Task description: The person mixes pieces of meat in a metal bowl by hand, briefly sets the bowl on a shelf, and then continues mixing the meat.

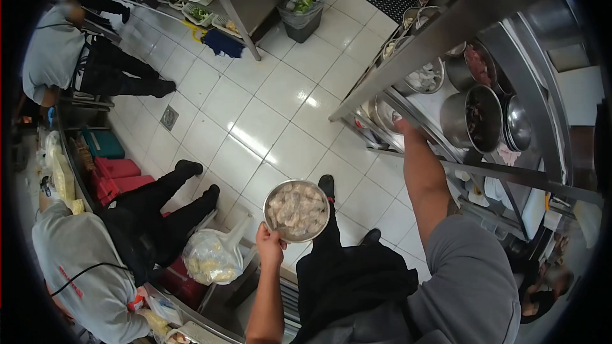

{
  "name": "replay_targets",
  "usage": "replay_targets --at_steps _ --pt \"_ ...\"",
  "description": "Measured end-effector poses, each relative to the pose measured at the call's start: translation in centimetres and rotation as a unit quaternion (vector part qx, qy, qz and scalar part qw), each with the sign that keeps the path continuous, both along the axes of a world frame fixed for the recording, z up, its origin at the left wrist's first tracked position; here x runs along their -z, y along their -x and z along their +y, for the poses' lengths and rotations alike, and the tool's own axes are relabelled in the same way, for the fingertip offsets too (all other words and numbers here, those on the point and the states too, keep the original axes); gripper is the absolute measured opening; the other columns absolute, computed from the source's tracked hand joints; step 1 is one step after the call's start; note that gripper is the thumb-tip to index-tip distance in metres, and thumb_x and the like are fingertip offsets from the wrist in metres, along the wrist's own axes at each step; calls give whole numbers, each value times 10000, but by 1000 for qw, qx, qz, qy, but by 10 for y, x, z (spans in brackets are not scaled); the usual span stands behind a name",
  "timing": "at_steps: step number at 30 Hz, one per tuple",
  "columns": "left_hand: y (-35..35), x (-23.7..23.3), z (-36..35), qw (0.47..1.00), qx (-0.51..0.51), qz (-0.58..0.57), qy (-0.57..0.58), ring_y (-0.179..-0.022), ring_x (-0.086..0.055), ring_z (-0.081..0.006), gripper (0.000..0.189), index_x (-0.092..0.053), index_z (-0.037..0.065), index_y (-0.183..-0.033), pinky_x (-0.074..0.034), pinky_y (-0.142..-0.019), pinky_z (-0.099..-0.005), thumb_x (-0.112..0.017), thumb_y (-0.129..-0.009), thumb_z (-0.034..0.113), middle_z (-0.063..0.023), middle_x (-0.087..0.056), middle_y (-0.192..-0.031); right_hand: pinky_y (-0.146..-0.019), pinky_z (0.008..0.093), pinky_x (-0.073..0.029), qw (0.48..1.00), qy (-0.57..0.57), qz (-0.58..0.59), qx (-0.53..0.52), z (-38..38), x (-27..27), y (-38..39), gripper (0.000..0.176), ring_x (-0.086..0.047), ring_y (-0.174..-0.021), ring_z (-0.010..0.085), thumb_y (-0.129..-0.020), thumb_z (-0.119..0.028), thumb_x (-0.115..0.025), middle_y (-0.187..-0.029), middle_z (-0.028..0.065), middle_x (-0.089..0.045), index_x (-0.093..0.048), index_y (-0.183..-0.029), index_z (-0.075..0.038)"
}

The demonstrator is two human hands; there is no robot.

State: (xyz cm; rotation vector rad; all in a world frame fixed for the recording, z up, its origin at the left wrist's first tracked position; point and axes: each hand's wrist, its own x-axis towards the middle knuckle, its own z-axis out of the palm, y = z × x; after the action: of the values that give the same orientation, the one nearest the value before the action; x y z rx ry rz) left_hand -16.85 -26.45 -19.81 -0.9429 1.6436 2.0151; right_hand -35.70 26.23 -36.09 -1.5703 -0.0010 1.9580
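Observation:
My left hand is closed on the near-left rim of a round metal bowl. Pale, pinkish pieces that look like raw meat fill this bowl, which is held level above the floor. Stretched out to the right, my right hand reaches into the metal shelving at the rim of another metal bowl. Its fingers are mostly hidden there, so their grip does not show. On the shelf above stand a deep metal pot with dark contents and a bowl of white pieces.
Metal shelving runs along my right. One co-worker bends over the counter at left, beside a plastic-wrapped bag; another person stands farther back. A grey bin stands by a steel table. The tiled floor looks shiny.

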Motion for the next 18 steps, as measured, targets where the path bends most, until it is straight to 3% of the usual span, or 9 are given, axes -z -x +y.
replay_targets --at_steps 4,7,8,10,12,14,15,18 --pt "21 9 30 997 59 39 21 -397 -459 -127 144 -433 78 -761 -371 -341 -269 -517 -779 -38 -34 -481 -589 -851 488 -524 998 39 11 -51 -28 -77 -18 430 -648 -988 252 -997 -459 -418 -1172 62 -669 -621 -1227 -157" --pt "38 14 64 989 112 72 65 -399 -460 -123 155 -428 68 -738 -380 -347 -282 -539 -784 -30 -28 -474 -584 -673 409 -555 968 67 85 -227 5 38 -52 366 -659 -797 223 -1001 -451 -444 -959 38 -689 -651 -1059 -155" --pt "40 14 76 986 124 85 69 -401 -464 -124 157 -431 65 -731 -383 -349 -287 -547 -787 -24 -28 -477 -587 -535 317 -523 905 112 226 -343 1 42 -68 314 -611 -612 181 -974 -427 -533 -740 4 -625 -616 -894 -134" --pt "41 10 102 983 140 97 72 -410 -484 -129 165 -430 63 -721 -395 -358 -292 -557 -791 -17 -32 -485 -593 -448 272 -472 865 155 211 -429 -44 -40 -87 307 -548 -510 154 -972 -397 -573 -651 -18 -556 -577 -821 -130" --pt "32 -4 129 981 152 98 66 -420 -503 -135 172 -429 60 -715 -405 -366 -295 -564 -795 -12 -38 -495 -595 -541 302 -504 780 22 261 -568 -65 -82 -118 301 -598 -611 179 -974 -364 -595 -731 6 -609 -607 -848 -90" --pt "18 -23 159 982 156 90 53 -429 -522 -141 177 -428 55 -712 -413 -374 -297 -568 -801 -9 -44 -507 -594 -666 334 -522 765 -200 49 -610 -118 -177 -139 304 -637 -741 211 -974 -360 -600 -850 43 -663 -645 -936 -61" --pt "8 -34 172 980 170 93 47 -414 -512 -144 168 -427 59 -722 -404 -361 -292 -553 -798 -23 -49 -505 -588 -729 349 -531 732 -303 -64 -607 -131 -211 -154 316 -656 -807 227 -974 -357 -603 -909 61 -690 -663 -980 -47" --pt "-23 -68 218 973 203 109 9 -383 -504 -159 158 -427 69 -750 -386 -334 -282 -520 -784 -54 -71 -519 -581 -931 375 -484 634 -358 0 -685 -107 -217 -205 284 -654 -1024 280 -931 -175 -598 -1116 153 -700 -655 -1162 -20"
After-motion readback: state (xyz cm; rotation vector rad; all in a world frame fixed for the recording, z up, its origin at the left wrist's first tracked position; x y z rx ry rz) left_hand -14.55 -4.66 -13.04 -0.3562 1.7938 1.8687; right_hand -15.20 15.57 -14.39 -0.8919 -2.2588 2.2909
